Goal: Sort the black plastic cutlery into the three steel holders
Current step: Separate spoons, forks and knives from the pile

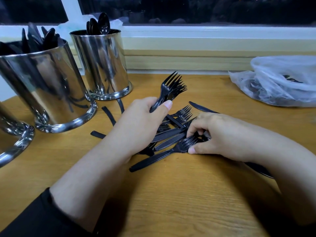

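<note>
My left hand point(138, 124) grips a bunch of black forks point(172, 87) by their handles, tines pointing up and away. My right hand point(217, 135) pinches the head of a black fork point(171, 151) lying on a pile of loose forks and knives point(172, 132) at the table's middle. Three steel holders stand at the left: the far one point(102, 65) holds spoons, the middle one point(49, 86) holds knives, and only the rim of the near one point(15, 142) shows at the frame's edge.
A clear plastic bag point(277, 82) with more black cutlery lies at the back right. One knife point(201, 107) lies apart behind my right hand. Several handles point(109, 115) stick out by the holders. A window sill runs along the back of the wooden table point(188, 194).
</note>
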